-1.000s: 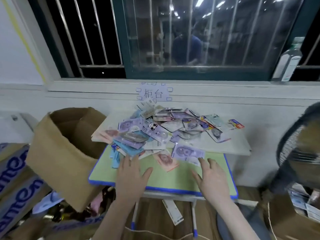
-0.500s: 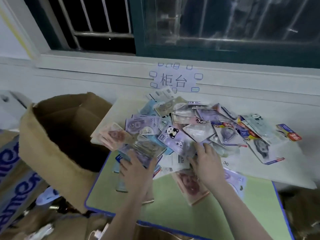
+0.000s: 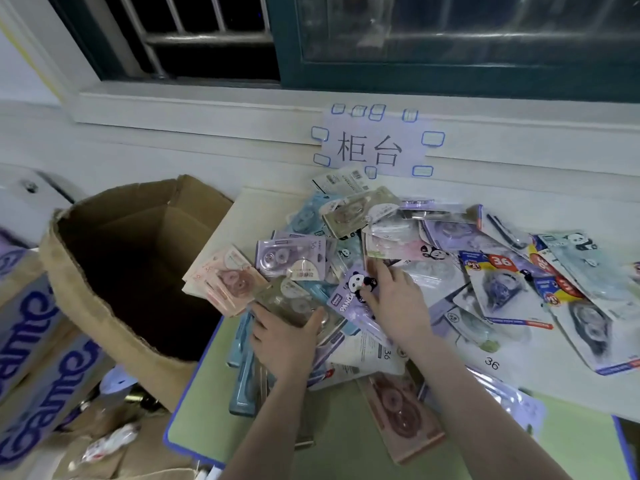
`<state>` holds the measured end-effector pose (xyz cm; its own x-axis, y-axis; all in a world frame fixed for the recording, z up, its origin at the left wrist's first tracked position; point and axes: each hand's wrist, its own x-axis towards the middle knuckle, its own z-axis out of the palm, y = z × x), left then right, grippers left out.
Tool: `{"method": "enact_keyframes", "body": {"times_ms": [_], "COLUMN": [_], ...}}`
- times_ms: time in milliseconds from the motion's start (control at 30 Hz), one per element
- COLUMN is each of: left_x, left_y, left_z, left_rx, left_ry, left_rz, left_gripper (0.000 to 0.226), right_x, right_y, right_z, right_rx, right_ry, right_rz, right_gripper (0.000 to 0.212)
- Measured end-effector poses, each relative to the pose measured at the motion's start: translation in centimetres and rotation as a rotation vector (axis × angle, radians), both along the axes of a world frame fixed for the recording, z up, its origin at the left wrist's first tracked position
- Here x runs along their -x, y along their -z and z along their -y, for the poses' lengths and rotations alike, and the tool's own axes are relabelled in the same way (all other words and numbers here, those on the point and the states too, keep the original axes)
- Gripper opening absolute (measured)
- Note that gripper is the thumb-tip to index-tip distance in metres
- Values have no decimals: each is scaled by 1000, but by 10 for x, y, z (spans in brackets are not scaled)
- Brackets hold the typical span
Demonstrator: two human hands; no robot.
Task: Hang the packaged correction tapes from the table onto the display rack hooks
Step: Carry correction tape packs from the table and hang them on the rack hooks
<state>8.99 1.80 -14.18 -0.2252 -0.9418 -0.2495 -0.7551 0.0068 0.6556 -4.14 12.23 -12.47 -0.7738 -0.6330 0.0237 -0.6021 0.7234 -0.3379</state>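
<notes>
left hand grips a clear packet at the heap's near-left edge on the desk; right hand, fingers straight, presses the purple panda packet, long axis running from far-left to near-right

We see a green table with a blue edge. A big pile of correction tape packs lies on it.

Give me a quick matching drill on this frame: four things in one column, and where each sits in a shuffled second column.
Things:
1. purple panda pack
2. cardboard box
3. paper sign
4. pink pack

Places:
A. taped to the wall behind the table
B. under the right hand's fingers
C. off the table's left edge
D. near the table's front, between the forearms

Pairs: 1-B, 2-C, 3-A, 4-D
</notes>
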Motion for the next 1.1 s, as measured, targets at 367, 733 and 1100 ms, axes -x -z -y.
{"method": "enact_keyframes", "body": {"times_ms": [367,733,1100], "left_x": [2,-4,-26], "left_y": [-8,-12,-33], "left_z": [11,31,15], "left_rx": [-150,-254,-186], "left_ry": [-26,-60,235], "left_rz": [17,-239,-280], "left_gripper": [138,97,88], "right_x": [-10,-20,-31], "right_y": [11,1,-13], "right_z": [2,-3,-28], "right_rx": [-43,121,400], "right_ry": [112,189,267], "right_rz": [37,109,142], "right_gripper": [61,34,14]}}
